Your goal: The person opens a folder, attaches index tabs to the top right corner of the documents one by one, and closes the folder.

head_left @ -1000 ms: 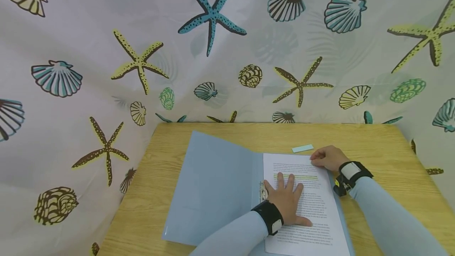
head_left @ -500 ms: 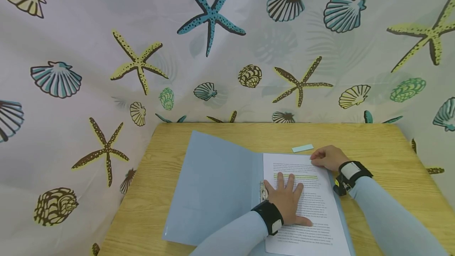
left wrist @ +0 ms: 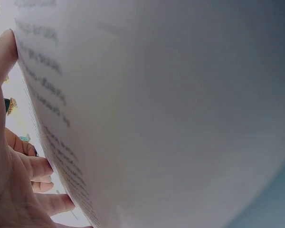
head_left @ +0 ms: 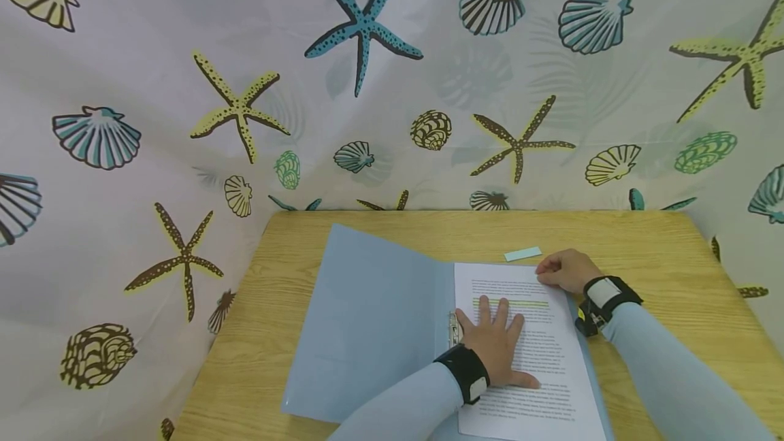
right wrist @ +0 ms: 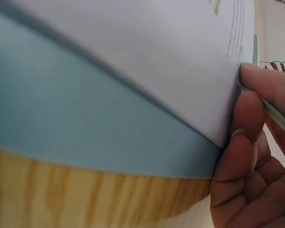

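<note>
A printed sheet (head_left: 545, 352) with a yellow-green highlighted line lies on the right side of an open pale blue ring binder (head_left: 373, 318). My left hand (head_left: 495, 349) rests on the page, fingers spread, beside the metal clip (head_left: 453, 329). In the left wrist view its fingertips touch the printed side, and the paper (left wrist: 156, 104) bows up close to the camera. My right hand (head_left: 568, 271) is at the sheet's top right corner. In the right wrist view its thumb and forefinger pinch a thin pale strip (right wrist: 275, 115) at the paper's edge.
A small pale blue strip (head_left: 523, 254) lies on the wooden table (head_left: 294, 237) just beyond the binder, left of my right hand. Behind the table hangs a white curtain (head_left: 392, 121) printed with shells and starfish.
</note>
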### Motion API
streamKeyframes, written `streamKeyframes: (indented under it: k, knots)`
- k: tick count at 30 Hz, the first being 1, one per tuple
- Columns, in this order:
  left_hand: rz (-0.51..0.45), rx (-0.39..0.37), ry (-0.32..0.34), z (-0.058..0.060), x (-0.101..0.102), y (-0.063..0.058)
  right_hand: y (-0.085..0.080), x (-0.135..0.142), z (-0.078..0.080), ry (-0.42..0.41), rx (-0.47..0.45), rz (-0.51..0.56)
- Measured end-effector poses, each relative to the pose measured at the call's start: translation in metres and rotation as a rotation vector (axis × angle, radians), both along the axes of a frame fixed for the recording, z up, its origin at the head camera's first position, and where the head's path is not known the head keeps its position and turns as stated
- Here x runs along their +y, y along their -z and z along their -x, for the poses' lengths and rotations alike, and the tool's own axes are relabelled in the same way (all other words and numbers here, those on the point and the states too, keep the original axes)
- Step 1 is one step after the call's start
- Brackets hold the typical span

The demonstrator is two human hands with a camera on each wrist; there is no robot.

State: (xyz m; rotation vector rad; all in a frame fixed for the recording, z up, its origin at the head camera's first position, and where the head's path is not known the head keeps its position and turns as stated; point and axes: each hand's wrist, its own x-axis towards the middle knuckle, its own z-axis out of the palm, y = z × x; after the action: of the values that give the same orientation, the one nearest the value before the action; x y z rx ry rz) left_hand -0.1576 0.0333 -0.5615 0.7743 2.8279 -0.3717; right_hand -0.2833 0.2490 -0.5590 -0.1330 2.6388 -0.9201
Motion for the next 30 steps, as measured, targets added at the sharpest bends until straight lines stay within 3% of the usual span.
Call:
streamKeyframes:
  k: [12, 21, 30]
  knots:
    - [0.005, 0.009, -0.002, 0.001, 0.003, -0.004, -0.002, -0.001, 0.005, -0.037, 0.055, -0.057]
    - [-0.009, 0.007, -0.016, 0.005, 0.008, 0.006, 0.002, 0.000, 0.007, -0.068, 0.090, -0.091]
    - [-0.004, 0.010, -0.031, 0.011, 0.012, 0.019, 0.009, 0.002, 0.012, -0.047, 0.112, -0.088]
